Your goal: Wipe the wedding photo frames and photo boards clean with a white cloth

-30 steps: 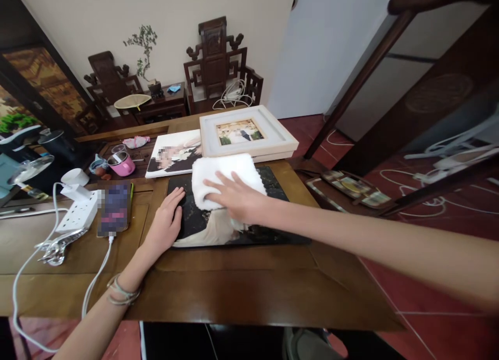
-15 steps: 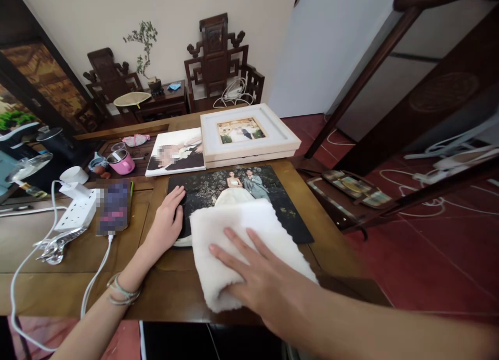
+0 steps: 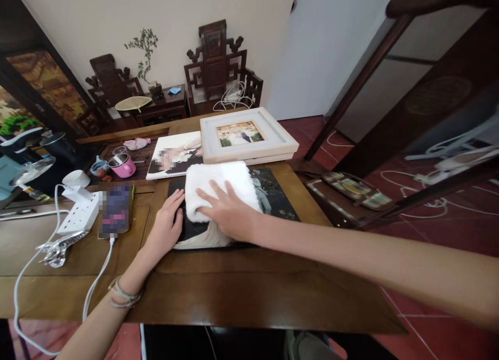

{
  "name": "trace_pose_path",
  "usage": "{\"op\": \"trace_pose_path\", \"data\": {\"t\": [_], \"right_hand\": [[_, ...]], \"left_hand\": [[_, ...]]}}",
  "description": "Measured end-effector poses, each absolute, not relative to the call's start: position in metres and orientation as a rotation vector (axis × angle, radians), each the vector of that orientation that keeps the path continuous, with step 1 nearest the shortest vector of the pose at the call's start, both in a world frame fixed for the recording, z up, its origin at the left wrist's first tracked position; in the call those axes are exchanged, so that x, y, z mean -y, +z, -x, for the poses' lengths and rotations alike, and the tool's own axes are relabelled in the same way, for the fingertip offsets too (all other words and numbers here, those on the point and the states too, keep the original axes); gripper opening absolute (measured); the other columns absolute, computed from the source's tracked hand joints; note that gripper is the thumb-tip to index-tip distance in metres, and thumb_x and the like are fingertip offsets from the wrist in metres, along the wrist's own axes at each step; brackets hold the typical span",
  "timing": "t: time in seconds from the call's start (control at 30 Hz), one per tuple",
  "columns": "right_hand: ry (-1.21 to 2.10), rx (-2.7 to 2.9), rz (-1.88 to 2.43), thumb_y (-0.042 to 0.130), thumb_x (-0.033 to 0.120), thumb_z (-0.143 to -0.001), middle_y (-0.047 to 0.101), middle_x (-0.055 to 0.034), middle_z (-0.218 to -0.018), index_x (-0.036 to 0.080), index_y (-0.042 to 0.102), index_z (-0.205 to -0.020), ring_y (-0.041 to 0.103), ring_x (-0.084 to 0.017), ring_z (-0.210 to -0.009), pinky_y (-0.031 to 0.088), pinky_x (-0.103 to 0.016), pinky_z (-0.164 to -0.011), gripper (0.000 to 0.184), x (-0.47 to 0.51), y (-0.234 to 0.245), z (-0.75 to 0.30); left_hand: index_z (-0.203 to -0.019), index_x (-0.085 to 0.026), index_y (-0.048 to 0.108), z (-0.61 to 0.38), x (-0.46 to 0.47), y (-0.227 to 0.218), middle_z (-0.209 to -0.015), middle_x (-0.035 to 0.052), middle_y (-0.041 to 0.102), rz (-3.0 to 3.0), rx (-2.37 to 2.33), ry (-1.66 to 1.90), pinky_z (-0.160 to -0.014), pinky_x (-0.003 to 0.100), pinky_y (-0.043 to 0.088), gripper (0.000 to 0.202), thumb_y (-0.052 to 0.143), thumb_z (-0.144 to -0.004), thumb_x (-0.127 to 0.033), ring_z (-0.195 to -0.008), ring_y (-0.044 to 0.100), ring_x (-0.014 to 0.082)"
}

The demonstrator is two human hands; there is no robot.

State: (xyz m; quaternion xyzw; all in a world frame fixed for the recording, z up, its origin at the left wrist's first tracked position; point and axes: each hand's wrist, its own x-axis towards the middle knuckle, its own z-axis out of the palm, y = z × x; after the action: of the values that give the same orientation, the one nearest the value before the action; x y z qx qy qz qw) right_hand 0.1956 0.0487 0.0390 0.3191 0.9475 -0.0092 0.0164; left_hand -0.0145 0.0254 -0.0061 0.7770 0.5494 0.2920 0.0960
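Observation:
A dark wedding photo print (image 3: 278, 196) lies flat on the wooden table. My right hand (image 3: 226, 204) presses a folded white fluffy towel (image 3: 222, 175) onto it, fingers spread on top and the thumb tucked at the towel's near fold. The towel covers the photo's upper left and middle; the suited figure and part of the pale gown still show. At the photo's left edge my left hand (image 3: 169, 220) rests, holding nothing, its fingers stretched forward. Bracelets circle the left wrist.
Behind the photo are a framed picture (image 3: 249, 136) and a portrait panel (image 3: 173, 155). To the left lie a charging phone (image 3: 116, 209), a white power strip (image 3: 80, 214), trailing cables and a pink mug (image 3: 122, 166). A dark wooden chair (image 3: 362, 105) stands at right.
My right hand has slid the towel forward and a little left, from the near right of the photo to its upper left. My left hand stays at the photo's edge.

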Motion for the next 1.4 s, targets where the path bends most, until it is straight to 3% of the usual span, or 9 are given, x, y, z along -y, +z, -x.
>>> {"op": "trace_pose_path", "data": {"t": [0.2,0.3,0.37,0.5,0.7,1.07,1.17,1.3,1.4], "right_hand": [[-0.304,-2.910,-0.766,0.068,0.013,-0.074,0.027,-0.0115,-0.159,0.027,0.067,-0.122,0.017,-0.051,-0.141,0.021,-0.074,-0.107,0.049,0.029,0.042,-0.216],[-0.431,-2.970,-0.721,0.066,0.014,-0.074,0.033,-0.0101,-0.156,0.026,0.071,-0.114,0.016,-0.049,-0.142,0.018,-0.074,-0.108,0.042,0.040,0.038,-0.230],[-0.476,-2.977,-0.762,0.058,0.006,-0.074,0.033,-0.0091,-0.157,0.026,0.069,-0.118,0.015,-0.045,-0.143,0.019,-0.072,-0.109,0.049,0.031,0.036,-0.240],[-0.291,-2.956,-0.978,0.045,-0.007,-0.071,0.029,-0.0112,-0.158,0.022,0.062,-0.130,0.015,-0.043,-0.144,0.019,-0.070,-0.109,0.067,-0.010,0.033,-0.250],[-0.014,-2.842,-1.236,0.050,-0.002,-0.076,0.025,-0.0176,-0.158,0.015,0.049,-0.141,0.018,-0.053,-0.140,0.027,-0.073,-0.103,0.067,-0.049,0.037,-0.218],[-0.228,-3.068,-0.340,0.055,0.016,-0.088,0.034,-0.0048,-0.156,0.027,0.068,-0.117,0.021,-0.047,-0.141,0.021,-0.075,-0.106,0.033,0.011,0.043,-0.212],[-0.416,-2.976,-0.352,0.060,0.009,-0.077,0.035,-0.0049,-0.156,0.026,0.068,-0.116,0.019,-0.046,-0.142,0.021,-0.074,-0.108,0.043,0.014,0.048,-0.230],[-0.548,-2.901,-0.720,0.045,-0.008,-0.066,0.039,-0.0079,-0.154,0.023,0.061,-0.127,0.021,-0.039,-0.144,0.026,-0.063,-0.112,0.070,-0.006,0.056,-0.247],[-0.551,-2.956,-1.011,0.037,-0.010,-0.067,0.053,-0.0133,-0.141,0.020,0.054,-0.134,0.031,-0.033,-0.141,0.034,-0.053,-0.109,0.075,-0.032,0.060,-0.243]], "left_hand": [[-0.130,-0.010,0.058,0.014,-0.025,-0.007,-0.143,0.0173,0.053,-2.287,-1.633,0.868,-0.116,0.051,0.033,0.044,0.038,-0.092,-0.018,-0.138,0.044,0.0263],[-0.130,-0.013,0.059,0.014,-0.025,-0.007,-0.143,0.0153,0.053,-2.269,-1.626,0.888,-0.116,0.051,0.033,0.043,0.039,-0.092,-0.018,-0.138,0.044,0.0259],[-0.130,-0.014,0.058,0.014,-0.025,-0.007,-0.144,0.0146,0.053,-2.262,-1.629,0.885,-0.116,0.052,0.033,0.043,0.039,-0.092,-0.018,-0.138,0.044,0.0260],[-0.131,-0.012,0.057,0.013,-0.024,-0.006,-0.144,0.0162,0.053,-2.273,-1.633,0.877,-0.117,0.051,0.032,0.043,0.039,-0.092,-0.019,-0.139,0.043,0.0263],[-0.133,-0.011,0.055,0.011,-0.021,0.000,-0.143,0.0162,0.053,-2.238,-1.644,0.952,-0.116,0.046,0.034,0.044,0.037,-0.096,-0.025,-0.136,0.047,0.0246],[-0.135,-0.014,0.054,0.007,-0.013,0.010,-0.141,0.0128,0.056,-2.072,-1.685,1.176,-0.114,0.042,0.037,0.048,0.032,-0.100,-0.039,-0.132,0.051,0.0240],[-0.133,-0.013,0.056,0.006,-0.014,0.009,-0.140,0.0139,0.057,-2.125,-1.675,1.118,-0.114,0.043,0.038,0.046,0.034,-0.100,-0.037,-0.132,0.051,0.0246],[-0.129,-0.010,0.059,0.006,-0.017,0.003,-0.139,0.0178,0.057,-2.215,-1.668,0.967,-0.113,0.048,0.038,0.044,0.043,-0.096,-0.035,-0.134,0.049,0.0281],[-0.128,-0.012,0.061,0.007,-0.019,-0.001,-0.137,0.0162,0.059,-2.260,-1.660,0.918,-0.112,0.053,0.038,0.041,0.046,-0.094,-0.031,-0.136,0.046,0.0303]]}}
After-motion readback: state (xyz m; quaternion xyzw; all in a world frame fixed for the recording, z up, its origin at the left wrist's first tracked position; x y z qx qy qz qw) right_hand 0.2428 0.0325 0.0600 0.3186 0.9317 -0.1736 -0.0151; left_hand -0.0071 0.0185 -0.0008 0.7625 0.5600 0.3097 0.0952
